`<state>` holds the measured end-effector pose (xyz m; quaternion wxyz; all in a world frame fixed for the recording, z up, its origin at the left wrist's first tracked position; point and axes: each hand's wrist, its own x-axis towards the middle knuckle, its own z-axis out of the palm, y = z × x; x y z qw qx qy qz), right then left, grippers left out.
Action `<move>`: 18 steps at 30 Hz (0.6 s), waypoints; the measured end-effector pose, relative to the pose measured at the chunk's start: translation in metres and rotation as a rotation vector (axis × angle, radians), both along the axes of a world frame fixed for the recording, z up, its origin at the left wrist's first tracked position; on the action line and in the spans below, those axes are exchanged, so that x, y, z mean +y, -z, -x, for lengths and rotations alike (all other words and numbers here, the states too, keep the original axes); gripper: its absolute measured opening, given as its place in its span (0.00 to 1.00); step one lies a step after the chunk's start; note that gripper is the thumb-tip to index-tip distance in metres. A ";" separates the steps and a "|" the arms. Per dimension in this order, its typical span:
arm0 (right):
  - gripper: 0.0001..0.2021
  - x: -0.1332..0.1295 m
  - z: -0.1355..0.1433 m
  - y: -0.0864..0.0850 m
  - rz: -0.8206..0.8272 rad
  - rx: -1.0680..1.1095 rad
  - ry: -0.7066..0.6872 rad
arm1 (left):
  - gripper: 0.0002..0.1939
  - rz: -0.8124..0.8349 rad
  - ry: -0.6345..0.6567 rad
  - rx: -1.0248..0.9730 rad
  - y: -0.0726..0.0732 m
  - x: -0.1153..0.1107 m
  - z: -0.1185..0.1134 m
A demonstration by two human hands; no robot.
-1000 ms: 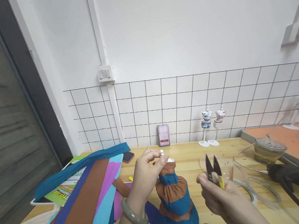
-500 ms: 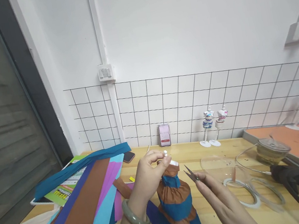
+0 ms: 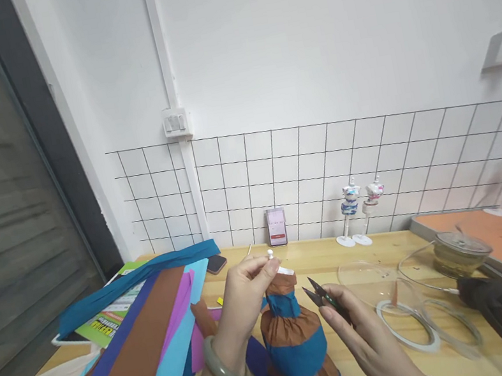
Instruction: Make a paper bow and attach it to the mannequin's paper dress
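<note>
A small dress form [image 3: 294,342] dressed in gathered tiers of brown and blue stands upright in front of me, its white shoulder showing above the brown top band. My left hand [image 3: 251,285] pinches the form at its top, just below the white knob [image 3: 270,254]. A green bangle circles that wrist. In my right hand [image 3: 361,330] is a pair of thread snips [image 3: 320,292]; the dark blades are apart and point toward the brown and blue bodice, a short way off its right side.
Long strips of brown, blue and purple material [image 3: 130,358] spread over the left of the table. Two small dressed stands [image 3: 350,199] stand by the wall near a propped phone [image 3: 277,227]. Tape rings [image 3: 409,325], a glass pot [image 3: 461,251] and a black cable [image 3: 494,326] lie right.
My left hand and the top of the form have shifted slightly left, and more of the white shoulder area shows differently. The snips have moved a little left and down, turning more into view.
</note>
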<state>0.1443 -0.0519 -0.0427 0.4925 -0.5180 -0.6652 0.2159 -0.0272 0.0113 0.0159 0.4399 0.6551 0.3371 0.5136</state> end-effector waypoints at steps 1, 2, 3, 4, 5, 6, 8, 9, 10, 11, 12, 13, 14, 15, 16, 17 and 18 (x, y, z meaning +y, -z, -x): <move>0.10 0.000 0.001 -0.001 -0.002 0.009 -0.006 | 0.15 0.017 0.013 -0.019 0.000 0.000 0.000; 0.10 0.000 0.001 -0.001 -0.004 0.016 -0.012 | 0.15 0.033 0.024 -0.035 -0.001 -0.001 0.000; 0.10 -0.001 0.002 -0.002 -0.008 0.021 -0.018 | 0.15 0.046 0.034 -0.049 -0.001 -0.002 0.000; 0.09 -0.001 0.002 -0.002 -0.014 0.023 -0.022 | 0.15 0.059 0.045 -0.062 -0.002 -0.003 -0.001; 0.09 -0.001 0.002 -0.002 -0.021 0.022 -0.026 | 0.15 0.073 0.059 -0.077 -0.002 -0.003 -0.001; 0.09 -0.001 0.002 -0.003 -0.026 0.018 -0.031 | 0.15 0.087 0.076 -0.091 -0.003 -0.004 -0.001; 0.10 -0.002 0.002 -0.003 -0.029 0.008 -0.038 | 0.15 0.114 0.116 -0.122 -0.002 -0.005 -0.002; 0.10 -0.002 0.002 -0.004 -0.026 0.004 -0.040 | 0.15 0.126 0.134 -0.135 -0.002 -0.004 -0.003; 0.10 -0.002 0.002 -0.004 -0.022 0.002 -0.041 | 0.15 0.134 0.149 -0.145 -0.001 -0.004 -0.003; 0.10 -0.002 0.002 -0.004 -0.021 0.002 -0.044 | 0.15 0.138 0.158 -0.151 -0.001 -0.004 -0.004; 0.10 -0.003 0.002 -0.004 -0.024 0.003 -0.046 | 0.15 0.141 0.160 -0.154 0.000 -0.004 -0.004; 0.10 -0.003 0.002 -0.004 -0.031 0.005 -0.048 | 0.15 0.141 0.159 -0.154 0.000 -0.004 -0.005; 0.10 -0.003 0.001 -0.004 -0.040 0.006 -0.049 | 0.15 0.139 0.154 -0.155 0.000 -0.004 -0.005; 0.10 -0.003 0.001 -0.004 -0.045 0.006 -0.051 | 0.15 0.138 0.152 -0.153 0.000 -0.004 -0.006; 0.10 -0.003 0.001 -0.004 -0.048 0.006 -0.049 | 0.15 0.138 0.151 -0.152 0.000 -0.004 -0.006; 0.10 -0.002 0.001 -0.003 -0.048 0.005 -0.047 | 0.15 0.139 0.151 -0.154 0.000 -0.005 -0.006; 0.10 -0.002 0.000 -0.003 -0.045 0.003 -0.043 | 0.15 0.141 0.151 -0.157 -0.001 -0.005 -0.006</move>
